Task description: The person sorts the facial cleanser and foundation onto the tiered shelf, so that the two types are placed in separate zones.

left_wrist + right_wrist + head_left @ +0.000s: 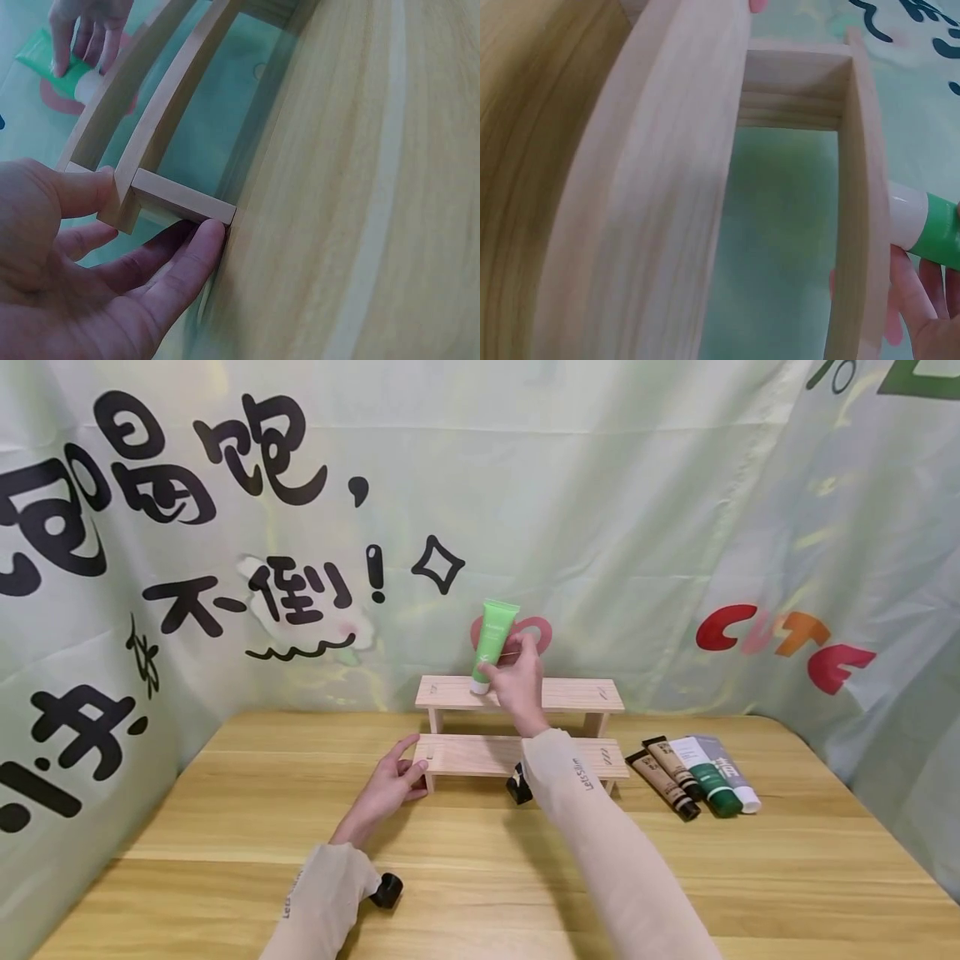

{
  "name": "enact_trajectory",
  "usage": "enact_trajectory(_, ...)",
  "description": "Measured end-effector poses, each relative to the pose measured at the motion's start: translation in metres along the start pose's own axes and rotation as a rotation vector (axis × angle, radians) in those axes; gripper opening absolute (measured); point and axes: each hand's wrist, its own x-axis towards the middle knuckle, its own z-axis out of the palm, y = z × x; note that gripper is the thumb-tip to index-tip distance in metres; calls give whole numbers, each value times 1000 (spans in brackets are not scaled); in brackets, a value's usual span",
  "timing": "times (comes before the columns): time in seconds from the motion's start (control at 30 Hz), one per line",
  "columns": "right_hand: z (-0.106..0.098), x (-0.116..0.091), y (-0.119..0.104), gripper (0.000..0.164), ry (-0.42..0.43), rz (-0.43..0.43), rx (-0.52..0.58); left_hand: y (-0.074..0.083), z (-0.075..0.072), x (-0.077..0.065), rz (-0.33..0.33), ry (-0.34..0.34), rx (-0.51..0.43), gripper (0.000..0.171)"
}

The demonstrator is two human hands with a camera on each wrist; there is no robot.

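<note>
Near the left end of the upper step, my right hand (520, 683) pinches a light green squeeze tube (495, 631). The tube leans slightly, its white cap (909, 215) down at the step. Below that, my left hand (386, 787) holds the left end of the two-tier wooden stand (472, 755). In the left wrist view, the thumb lies at the board's end and a fingertip (210, 232) touches the stand's leg. The right wrist view shows the tube's cap beside the upper board, with part of the tube cut off by the frame.
Right of the stand, several tubes lie side by side on the wooden table (795, 860): two brown ones (663, 783) with black caps, a white-and-green one (712, 781) and a grey one (726, 766) with a white cap. A printed curtain (637, 527) hangs behind.
</note>
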Motion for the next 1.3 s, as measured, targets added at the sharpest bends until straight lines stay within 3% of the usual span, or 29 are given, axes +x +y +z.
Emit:
enact_trajectory(0.5,23,-5,-2,47,-57,-117,-214,0,2,-1,7,11,-1,55)
enact_trajectory(0.8,20,-5,-2,42,-100,-158,-227,-1,1,0,5,14,-1,56)
enact_trajectory(1.03,5,-3,-1,49,-203,-94,-162,-1,3,0,7,11,0,56)
enact_trajectory(1.3,-31,3,0,48,-190,-50,-109,-1,2,-1,-5,26,1,55)
